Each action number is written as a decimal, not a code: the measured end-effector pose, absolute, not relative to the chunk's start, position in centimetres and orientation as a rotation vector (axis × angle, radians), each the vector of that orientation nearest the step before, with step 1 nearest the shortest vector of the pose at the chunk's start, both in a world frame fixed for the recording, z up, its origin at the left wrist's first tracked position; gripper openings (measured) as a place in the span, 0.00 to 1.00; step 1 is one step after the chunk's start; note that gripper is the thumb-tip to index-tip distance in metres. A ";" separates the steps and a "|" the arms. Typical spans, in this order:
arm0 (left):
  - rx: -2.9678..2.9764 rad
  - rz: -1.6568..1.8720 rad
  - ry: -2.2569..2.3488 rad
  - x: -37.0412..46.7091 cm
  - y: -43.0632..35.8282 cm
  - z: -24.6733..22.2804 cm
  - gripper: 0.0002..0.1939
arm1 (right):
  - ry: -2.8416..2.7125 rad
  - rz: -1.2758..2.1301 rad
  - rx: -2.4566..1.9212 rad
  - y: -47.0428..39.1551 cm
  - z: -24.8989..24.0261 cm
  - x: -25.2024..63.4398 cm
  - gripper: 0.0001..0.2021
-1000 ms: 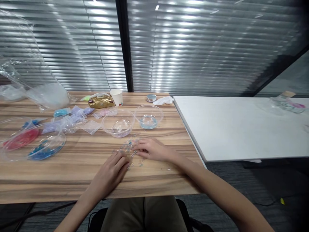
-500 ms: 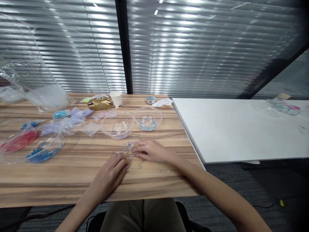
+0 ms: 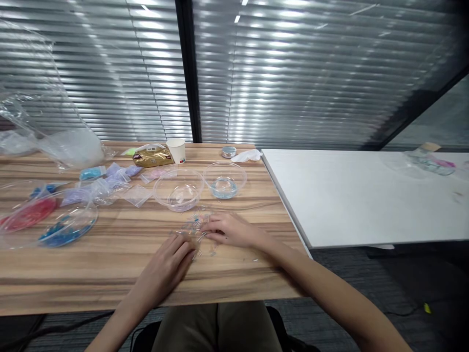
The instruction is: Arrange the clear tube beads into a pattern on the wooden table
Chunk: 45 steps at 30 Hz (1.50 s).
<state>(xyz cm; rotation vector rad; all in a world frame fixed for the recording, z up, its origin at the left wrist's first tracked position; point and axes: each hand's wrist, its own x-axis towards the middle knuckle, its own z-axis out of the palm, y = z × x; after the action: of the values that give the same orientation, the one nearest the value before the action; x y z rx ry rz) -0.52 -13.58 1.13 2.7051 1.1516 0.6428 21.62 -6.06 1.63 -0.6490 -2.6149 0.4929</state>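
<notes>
1. The bits (image 3: pixel 191 225) lie on the bench (image 3: pixel 110 274), near the left hand (image 3: pixel 169 256) and right hand (image 3: pixel 230 230).
2. Probably they are light, stiff, slippery: pinch at middle.
3. Fingers (image 3: pixel 217 218) are narrow; what they hold, I cannot tell.

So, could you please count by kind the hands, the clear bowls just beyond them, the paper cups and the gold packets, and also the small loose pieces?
Hands, left hand and right hand: 2
Clear bowls, left bowl and right bowl: 2
Paper cup: 1
Gold packet: 1
Total: 6
Small loose pieces are left out: too tiny and crowded to count.
</notes>
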 end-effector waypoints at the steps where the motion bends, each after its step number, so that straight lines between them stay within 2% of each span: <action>1: 2.702 0.644 1.154 -0.5 -13.6 1.1 0.09 | -2.611 0.496 -0.650 -6.1 1.6 21.6 0.09; 45: 2.652 0.587 1.183 -0.5 -13.7 1.2 0.10 | -2.619 0.551 -0.671 -6.3 2.6 21.9 0.11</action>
<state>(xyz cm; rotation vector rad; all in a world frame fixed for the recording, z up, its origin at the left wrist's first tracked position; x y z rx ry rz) -0.52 -13.66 1.19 2.6524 1.1826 0.5874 21.86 -6.28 2.60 -0.6707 -2.6193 0.5506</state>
